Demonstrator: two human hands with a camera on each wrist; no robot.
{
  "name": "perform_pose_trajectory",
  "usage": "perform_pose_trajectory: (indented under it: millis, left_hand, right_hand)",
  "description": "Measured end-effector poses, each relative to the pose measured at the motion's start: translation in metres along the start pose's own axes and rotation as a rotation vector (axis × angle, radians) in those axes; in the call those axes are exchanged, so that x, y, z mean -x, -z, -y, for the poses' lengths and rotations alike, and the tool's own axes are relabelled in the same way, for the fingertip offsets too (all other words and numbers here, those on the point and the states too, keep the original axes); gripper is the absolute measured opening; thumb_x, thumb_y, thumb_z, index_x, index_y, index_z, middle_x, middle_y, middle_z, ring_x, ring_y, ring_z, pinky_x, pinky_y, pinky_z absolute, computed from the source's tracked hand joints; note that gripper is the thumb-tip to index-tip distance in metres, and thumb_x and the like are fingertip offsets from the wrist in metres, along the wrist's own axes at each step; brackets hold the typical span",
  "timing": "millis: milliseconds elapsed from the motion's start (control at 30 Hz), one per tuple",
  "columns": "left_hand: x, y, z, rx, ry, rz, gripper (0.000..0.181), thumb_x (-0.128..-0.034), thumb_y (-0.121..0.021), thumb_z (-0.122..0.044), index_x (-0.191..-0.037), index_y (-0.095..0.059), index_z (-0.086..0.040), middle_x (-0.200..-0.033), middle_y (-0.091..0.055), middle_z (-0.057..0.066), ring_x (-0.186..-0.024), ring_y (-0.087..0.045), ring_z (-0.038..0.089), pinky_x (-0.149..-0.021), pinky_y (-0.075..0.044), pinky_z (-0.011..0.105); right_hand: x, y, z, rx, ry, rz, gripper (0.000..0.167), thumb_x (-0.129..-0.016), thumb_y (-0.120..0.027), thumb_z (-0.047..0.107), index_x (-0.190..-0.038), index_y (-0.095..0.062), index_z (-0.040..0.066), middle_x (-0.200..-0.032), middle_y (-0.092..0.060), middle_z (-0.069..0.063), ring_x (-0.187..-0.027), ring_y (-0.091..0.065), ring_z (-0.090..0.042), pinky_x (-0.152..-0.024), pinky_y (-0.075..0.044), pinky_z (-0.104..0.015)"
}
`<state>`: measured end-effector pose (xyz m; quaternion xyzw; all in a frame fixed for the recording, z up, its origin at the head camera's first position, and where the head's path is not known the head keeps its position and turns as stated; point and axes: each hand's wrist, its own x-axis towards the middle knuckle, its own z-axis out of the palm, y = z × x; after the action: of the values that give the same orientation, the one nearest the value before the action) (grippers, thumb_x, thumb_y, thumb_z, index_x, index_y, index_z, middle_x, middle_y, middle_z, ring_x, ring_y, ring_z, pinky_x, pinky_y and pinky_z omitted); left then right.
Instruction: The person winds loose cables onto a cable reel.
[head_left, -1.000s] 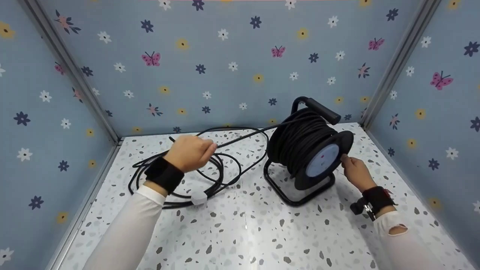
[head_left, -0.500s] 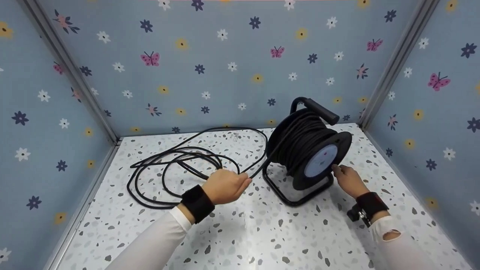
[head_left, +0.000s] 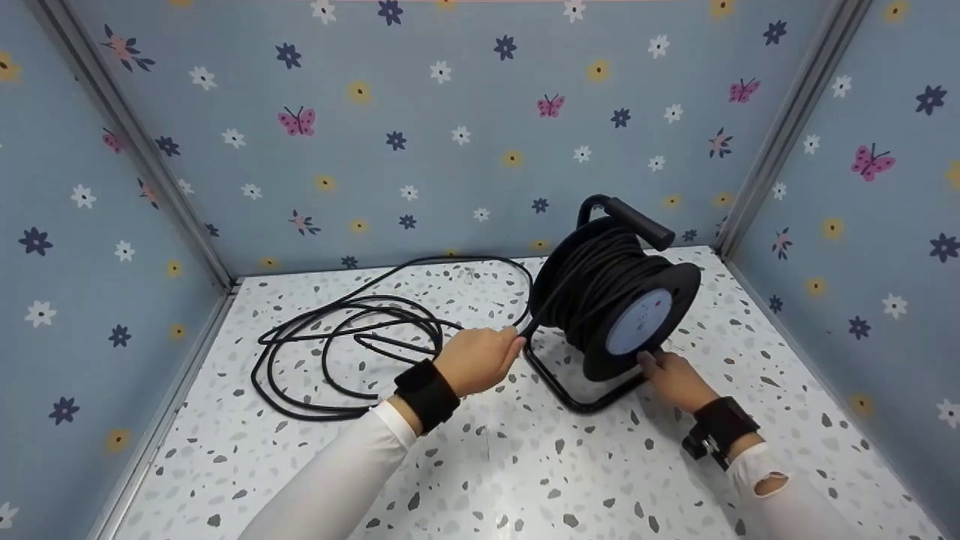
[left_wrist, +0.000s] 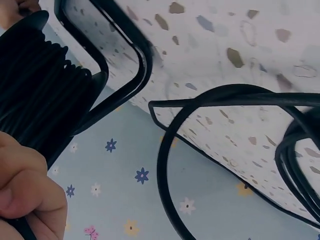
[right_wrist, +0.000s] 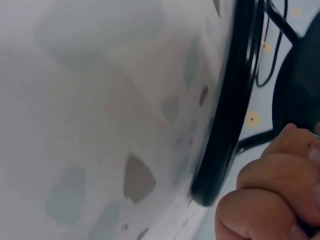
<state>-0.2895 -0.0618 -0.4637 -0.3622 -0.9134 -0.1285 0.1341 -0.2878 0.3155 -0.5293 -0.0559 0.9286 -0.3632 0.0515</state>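
Note:
A black cable reel (head_left: 637, 322) with a pale round socket face stands tilted on its tubular stand (head_left: 574, 405), thickly wound with black cable. My left hand (head_left: 480, 360) grips the black cable (head_left: 531, 322) just left of the drum, and in the left wrist view my curled fingers (left_wrist: 35, 195) wrap round it. My right hand (head_left: 675, 379) is at the lower edge of the reel's front disc. In the right wrist view its fingers (right_wrist: 270, 185) curl round a dark part of the reel, mostly hidden by the hand.
Loose loops of cable (head_left: 330, 307) lie on the speckled white tabletop (head_left: 480, 465) to the left. A blue flowered wall (head_left: 435, 172) rises close behind the reel, with side panels at left and right. The reel's carrying handle (head_left: 641, 221) sticks up at the top.
My left hand has moved right with the cable, up close to the drum. My right hand has moved down and left along the disc's edge, and the socket face has turned.

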Motion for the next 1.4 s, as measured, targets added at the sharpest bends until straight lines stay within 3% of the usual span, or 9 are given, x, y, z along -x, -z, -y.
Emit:
perform_pose_trajectory:
  millis: [200,367,500,600,800,1000,1133,1300,1400]
  left_hand:
    - [-0.012,-0.001,-0.005,0.085,0.08,-0.001,0.038,-0.1187,-0.04,-0.029,-0.089,-0.052,-0.009,-0.064,-0.04,-0.004,-0.055,-0.057,0.027,-0.053,-0.048,0.046]
    - [-0.014,0.009,-0.007,0.158,0.15,0.015,0.043,-0.1188,-0.038,-0.035,-0.087,-0.054,-0.011,-0.067,-0.044,-0.002,-0.064,-0.064,0.03,-0.061,-0.052,0.049]
    - [-0.006,0.021,0.002,0.153,0.216,0.038,0.049,-0.1141,-0.051,-0.048,-0.086,-0.064,-0.011,-0.067,-0.055,0.0,-0.061,-0.059,0.025,-0.06,-0.052,0.047]
    - [0.007,0.029,0.016,0.127,0.233,0.094,0.041,-0.1056,-0.07,-0.045,-0.088,-0.071,-0.008,-0.072,-0.067,0.003,-0.062,-0.06,0.022,-0.063,-0.055,0.045]
    - [0.04,0.051,0.055,0.149,0.342,0.199,0.022,-0.1001,-0.079,-0.031,-0.088,-0.076,-0.012,-0.086,-0.077,0.002,-0.072,-0.066,0.019,-0.072,-0.059,0.041]
    - [0.07,0.085,0.123,0.371,0.438,0.189,0.042,-0.1044,-0.075,-0.033,-0.071,-0.058,-0.015,-0.067,-0.052,-0.005,-0.059,-0.044,0.012,-0.062,-0.04,0.031]
    - [0.089,0.093,0.157,0.5,0.471,0.169,0.056,-0.1065,-0.071,-0.04,-0.066,-0.04,-0.018,-0.061,-0.032,-0.007,-0.054,-0.029,0.012,-0.062,-0.033,0.031]
    - [0.096,0.087,0.167,0.563,0.469,0.162,0.053,-0.1113,-0.062,-0.044,-0.072,-0.041,-0.017,-0.065,-0.034,-0.005,-0.058,-0.031,0.014,-0.065,-0.035,0.033]
    - [0.092,0.084,0.163,0.574,0.461,0.08,0.048,-0.1151,-0.054,-0.042,-0.075,-0.043,-0.016,-0.069,-0.037,-0.004,-0.061,-0.034,0.013,-0.067,-0.035,0.032]
  right_hand:
    - [0.004,-0.005,0.009,0.012,0.014,0.069,0.049,-0.118,-0.042,0.035,-0.131,-0.065,-0.006,-0.091,-0.069,-0.015,-0.053,-0.06,-0.019,-0.055,-0.054,-0.04]
    - [0.004,-0.009,0.012,0.067,0.068,0.056,0.046,-0.118,-0.043,0.032,-0.136,-0.064,-0.005,-0.083,-0.063,-0.009,-0.072,-0.064,-0.022,-0.075,-0.055,-0.042]
    - [0.003,-0.014,0.012,0.064,0.075,0.026,0.05,-0.118,-0.044,0.031,-0.146,-0.058,-0.007,-0.116,-0.072,-0.026,-0.114,-0.071,-0.042,-0.106,-0.054,-0.057]
    - [0.003,-0.016,0.012,0.049,0.062,0.022,0.054,-0.118,-0.043,0.032,-0.152,-0.052,-0.009,-0.139,-0.066,-0.033,-0.133,-0.064,-0.048,-0.114,-0.048,-0.063]
    - [0.004,-0.017,0.012,0.062,0.067,0.02,0.055,-0.118,-0.044,0.031,-0.154,-0.05,-0.01,-0.136,-0.068,-0.032,-0.129,-0.067,-0.045,-0.113,-0.049,-0.064]
    - [0.004,-0.017,0.011,0.06,0.089,0.008,0.054,-0.118,-0.043,0.029,-0.152,-0.05,-0.012,-0.14,-0.065,-0.035,-0.131,-0.064,-0.05,-0.113,-0.049,-0.064]
    - [0.005,-0.018,0.011,0.053,0.095,0.007,0.054,-0.118,-0.044,0.028,-0.153,-0.049,-0.012,-0.136,-0.068,-0.033,-0.122,-0.069,-0.043,-0.108,-0.052,-0.062]
    - [0.006,-0.019,0.012,0.041,0.084,0.011,0.055,-0.118,-0.043,0.03,-0.157,-0.046,-0.009,-0.142,-0.065,-0.034,-0.131,-0.065,-0.048,-0.113,-0.05,-0.064]
    - [0.005,-0.019,0.012,0.033,0.085,0.009,0.055,-0.119,-0.042,0.03,-0.158,-0.045,-0.008,-0.144,-0.063,-0.035,-0.136,-0.062,-0.051,-0.114,-0.048,-0.065]
